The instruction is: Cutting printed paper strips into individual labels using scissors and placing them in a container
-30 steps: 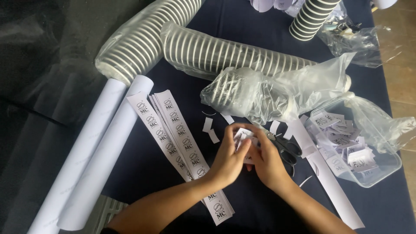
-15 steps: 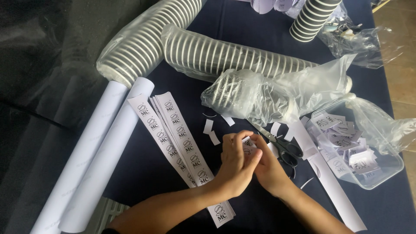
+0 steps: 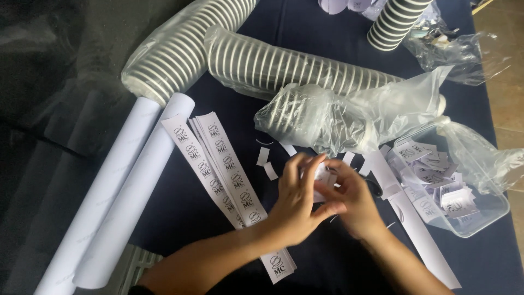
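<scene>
Dark blue cloth covers the desk (image 3: 305, 38), which carries everything in view. Both hands meet near the middle: the left hand (image 3: 297, 205) and the right hand (image 3: 355, 205) each close their grip on one small white paper label (image 3: 326, 177), fingers pinched around it just above the cloth. At nine o'clock from the hands lie long printed label strips (image 3: 218, 164), and beyond them two white paper rolls (image 3: 125, 191). At twelve o'clock lie bagged sleeves of stacked paper cups (image 3: 284, 68). At three o'clock sits a clear plastic tub (image 3: 480, 221) of cut labels.
</scene>
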